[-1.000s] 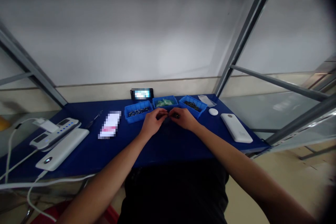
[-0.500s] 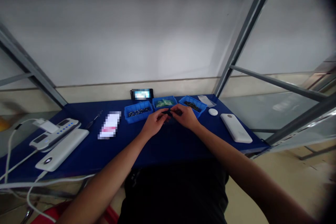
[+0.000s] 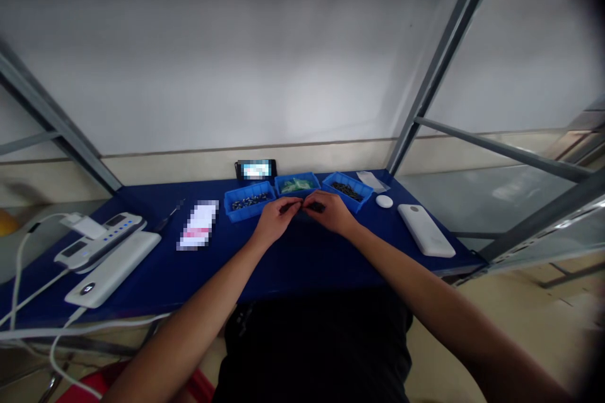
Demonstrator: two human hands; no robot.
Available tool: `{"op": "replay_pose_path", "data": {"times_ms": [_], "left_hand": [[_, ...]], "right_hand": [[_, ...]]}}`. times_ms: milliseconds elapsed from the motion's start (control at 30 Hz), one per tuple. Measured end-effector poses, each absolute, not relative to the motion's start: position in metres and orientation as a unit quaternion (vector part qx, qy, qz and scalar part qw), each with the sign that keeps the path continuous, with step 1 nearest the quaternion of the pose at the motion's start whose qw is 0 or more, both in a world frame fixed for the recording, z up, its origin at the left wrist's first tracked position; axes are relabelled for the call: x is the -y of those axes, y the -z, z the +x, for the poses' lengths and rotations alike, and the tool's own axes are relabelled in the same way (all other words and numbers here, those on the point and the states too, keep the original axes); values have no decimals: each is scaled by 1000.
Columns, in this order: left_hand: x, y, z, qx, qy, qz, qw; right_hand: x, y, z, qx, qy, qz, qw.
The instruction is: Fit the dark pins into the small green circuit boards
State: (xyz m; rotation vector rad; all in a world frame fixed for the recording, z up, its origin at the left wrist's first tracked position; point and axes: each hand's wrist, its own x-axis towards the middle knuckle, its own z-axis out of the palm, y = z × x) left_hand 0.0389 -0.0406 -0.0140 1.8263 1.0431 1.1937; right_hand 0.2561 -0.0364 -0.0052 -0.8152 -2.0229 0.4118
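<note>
My left hand [image 3: 278, 215] and my right hand [image 3: 331, 211] meet fingertip to fingertip over the blue table [image 3: 302, 258]. Both are closed in a pinch. Something small and dark seems to sit between the fingers, too small to name. Just beyond them stand three blue bins. The left bin [image 3: 250, 215] holds small dark and shiny metal parts. In the middle bin [image 3: 297, 175] lie greenish pieces or bags. Long, thin dark parts that look like screws fill the right bin [image 3: 367, 192], close to my right hand.
A propped phone [image 3: 256, 169] stands behind the bins. Another phone [image 3: 198, 225], a screwdriver-like tool [image 3: 169, 216], a power strip [image 3: 101, 244] and a white power bank [image 3: 113, 269] with cables lie left. A round white object [image 3: 384, 201], a plastic bag [image 3: 372, 181] and a second power bank [image 3: 425, 230] are right.
My fingertips have come together in a closer pinch. The dark piece seen between my hands before is now mostly hidden by the fingers. The bins and other objects stay in place.
</note>
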Motion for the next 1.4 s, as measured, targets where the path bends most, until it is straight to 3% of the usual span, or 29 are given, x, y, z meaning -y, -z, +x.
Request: {"op": "replay_pose_path", "data": {"times_ms": [267, 433, 633, 800, 1133, 1400], "left_hand": [[38, 22, 38, -420, -494, 640, 412], [39, 20, 39, -405, -502, 659, 386], [38, 19, 39, -403, -524, 645, 384], [38, 20, 40, -379, -526, 649, 398], [46, 17, 45, -375, -459, 648, 478], [43, 22, 46, -347, -456, 700, 426]], "right_hand": [[40, -2, 257, 787, -134, -372, 474], [39, -3, 258, 768, -129, -379, 500], [35, 7, 256, 795, -207, -367, 436], [34, 11, 256, 780, -266, -353, 443], [39, 2, 258, 772, -124, -395, 482], [35, 8, 256, 803, -112, -351, 468]]}}
